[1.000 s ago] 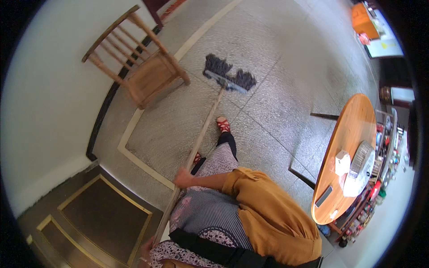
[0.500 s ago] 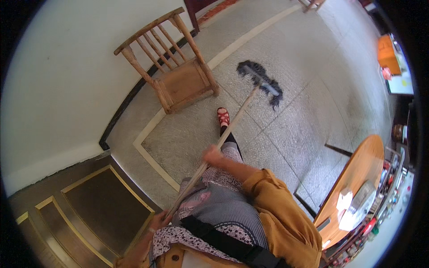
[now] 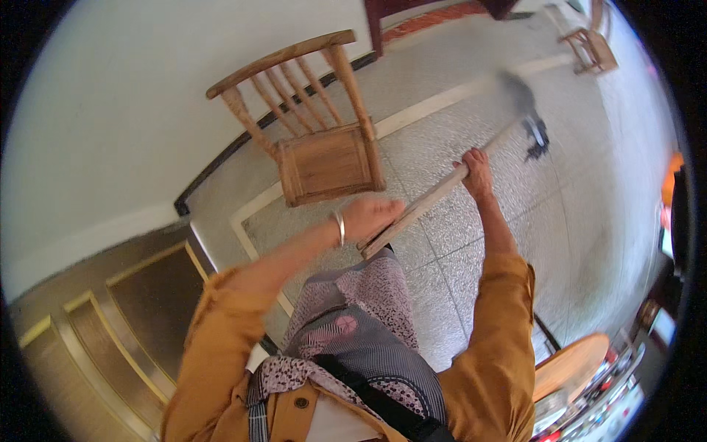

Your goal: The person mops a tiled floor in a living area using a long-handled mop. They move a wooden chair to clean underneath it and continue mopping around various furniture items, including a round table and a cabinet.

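A mop [image 3: 434, 197] with a pale wooden handle slants from my lap up to the right. Around the upper part of its handle my right hand [image 3: 477, 174] is wrapped, arm stretched forward. My left hand [image 3: 373, 216], with a silver bracelet at the wrist, closes on the handle near its butt end; its fingers are partly hidden and slightly blurred. At the far end, the dark shaggy mop head [image 3: 537, 138] rests on the speckled floor [image 3: 471, 243], its far side smeared by motion.
A wooden chair [image 3: 328, 163] stands by the white wall at left. Another small wooden chair [image 3: 593, 53] is far right. A brown panelled door [image 3: 158, 295] is at lower left. An orange-brown round tabletop [image 3: 571, 365] and cluttered shelf lie at lower right.
The mop has swung forward and right, its head farther away. Both hands have moved forward with the handle; its butt end now shows. My view has shifted.
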`<act>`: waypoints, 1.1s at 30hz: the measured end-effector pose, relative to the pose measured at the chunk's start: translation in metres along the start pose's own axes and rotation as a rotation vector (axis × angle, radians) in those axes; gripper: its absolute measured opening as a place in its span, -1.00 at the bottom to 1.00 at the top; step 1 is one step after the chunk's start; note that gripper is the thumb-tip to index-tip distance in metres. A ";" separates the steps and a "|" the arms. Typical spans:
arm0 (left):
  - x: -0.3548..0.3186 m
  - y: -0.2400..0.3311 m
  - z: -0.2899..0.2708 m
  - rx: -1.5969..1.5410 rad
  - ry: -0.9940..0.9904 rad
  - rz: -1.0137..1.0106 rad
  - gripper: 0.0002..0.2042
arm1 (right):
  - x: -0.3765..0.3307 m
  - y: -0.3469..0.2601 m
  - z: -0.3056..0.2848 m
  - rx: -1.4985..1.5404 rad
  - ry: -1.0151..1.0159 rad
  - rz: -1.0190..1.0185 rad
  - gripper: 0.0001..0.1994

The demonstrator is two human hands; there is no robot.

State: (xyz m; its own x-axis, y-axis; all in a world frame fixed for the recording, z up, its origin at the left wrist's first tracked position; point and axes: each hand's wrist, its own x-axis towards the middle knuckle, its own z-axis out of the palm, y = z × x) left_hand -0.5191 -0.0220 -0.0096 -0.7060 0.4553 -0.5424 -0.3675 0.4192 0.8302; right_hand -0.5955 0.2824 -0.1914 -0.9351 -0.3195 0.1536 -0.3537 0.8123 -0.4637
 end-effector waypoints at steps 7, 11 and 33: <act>0.092 -0.030 -0.276 1.007 0.833 0.082 -0.32 | -0.011 -0.066 -0.004 -0.023 -0.023 -0.002 -0.78; 0.120 -0.069 -0.349 1.045 0.850 -0.131 -0.23 | -0.056 -0.080 0.006 0.046 0.024 0.118 -0.80; -0.151 -0.101 -0.120 0.946 0.036 -0.480 -0.69 | -0.062 -0.141 -0.022 0.117 0.125 0.143 -0.77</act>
State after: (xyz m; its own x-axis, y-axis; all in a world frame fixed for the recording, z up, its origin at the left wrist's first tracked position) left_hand -0.4476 -0.2271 0.0043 -0.6350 0.0632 -0.7700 -0.0027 0.9965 0.0840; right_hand -0.4882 0.1985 -0.1163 -0.9738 -0.1358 0.1826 -0.2187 0.7804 -0.5857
